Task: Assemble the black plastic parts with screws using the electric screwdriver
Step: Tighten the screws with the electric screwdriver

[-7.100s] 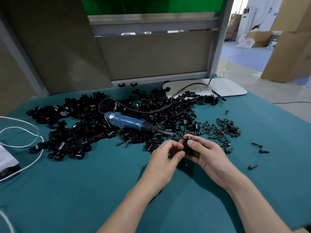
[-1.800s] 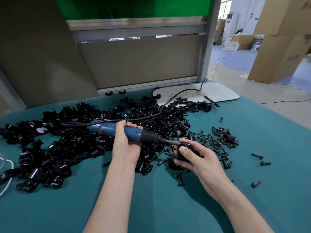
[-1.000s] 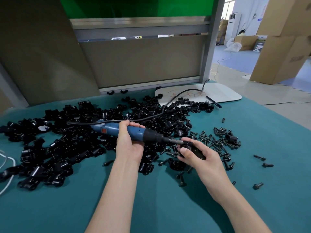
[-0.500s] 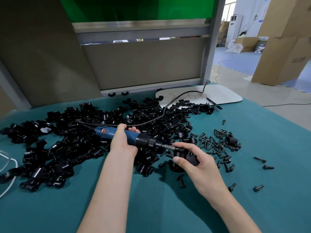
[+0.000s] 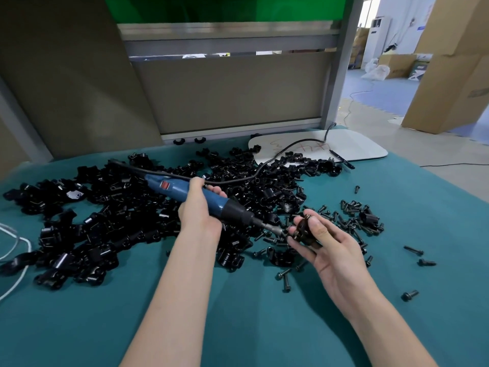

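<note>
Left hand (image 5: 199,213) grips the electric screwdriver (image 5: 201,197), bit angled down-right into the black plastic part (image 5: 304,230) pinched by the right hand (image 5: 325,247).

Only one camera is working here, riding on the person's head and looking forward and down across the teal bench (image 5: 79,327) from its near edge. It is sitting close in: both forearms are running up from the bottom of the frame, and the left hand (image 5: 198,213) and right hand (image 5: 328,250) are landing near the middle. The wide lens is bowing the straight lines towards the edges. The grey partition (image 5: 232,94) is filling the top of the view, and at the upper right it is taking in the floor (image 5: 370,120) and cardboard boxes (image 5: 449,75) past the bench.
</note>
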A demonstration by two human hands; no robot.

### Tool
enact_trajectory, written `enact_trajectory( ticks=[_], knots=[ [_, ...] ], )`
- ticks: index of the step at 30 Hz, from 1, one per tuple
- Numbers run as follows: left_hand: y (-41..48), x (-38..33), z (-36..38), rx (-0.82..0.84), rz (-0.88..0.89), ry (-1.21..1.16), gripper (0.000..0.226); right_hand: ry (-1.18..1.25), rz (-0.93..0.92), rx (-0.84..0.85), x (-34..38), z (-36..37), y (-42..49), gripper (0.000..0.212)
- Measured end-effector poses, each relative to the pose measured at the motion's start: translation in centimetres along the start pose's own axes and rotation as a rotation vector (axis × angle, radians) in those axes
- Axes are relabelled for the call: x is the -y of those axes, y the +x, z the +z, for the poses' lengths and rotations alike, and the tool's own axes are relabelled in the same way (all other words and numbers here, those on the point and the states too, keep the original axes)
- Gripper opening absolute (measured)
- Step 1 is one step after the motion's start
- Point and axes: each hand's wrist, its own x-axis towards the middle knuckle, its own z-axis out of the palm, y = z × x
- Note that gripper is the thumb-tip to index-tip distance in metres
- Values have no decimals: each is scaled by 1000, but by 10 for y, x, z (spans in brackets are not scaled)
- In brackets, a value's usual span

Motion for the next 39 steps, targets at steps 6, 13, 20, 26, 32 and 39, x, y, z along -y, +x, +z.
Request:
enact_trajectory(
  ticks=[6,13,20,26,32,39],
  knots=[
    [-5,12,7,29,31,41,13,-62,-14,-40,-3,0,2,44],
    [-6,14,6,-7,42,49,15,-111,-12,-34,-6,0,2,41],
    [-4,16,4,25,30,67,16,-177,-31,-43,-7,-2,4,43],
    [-2,16,3,37,14,52,15,-166,-33,-48,-8,-2,5,44],
    [-3,17,4,31,32,74,15,-184,-48,-53,-9,-3,5,45],
    [-7,20,5,38,45,87,14,-194,-59,-61,-9,-3,5,43]
  ],
)
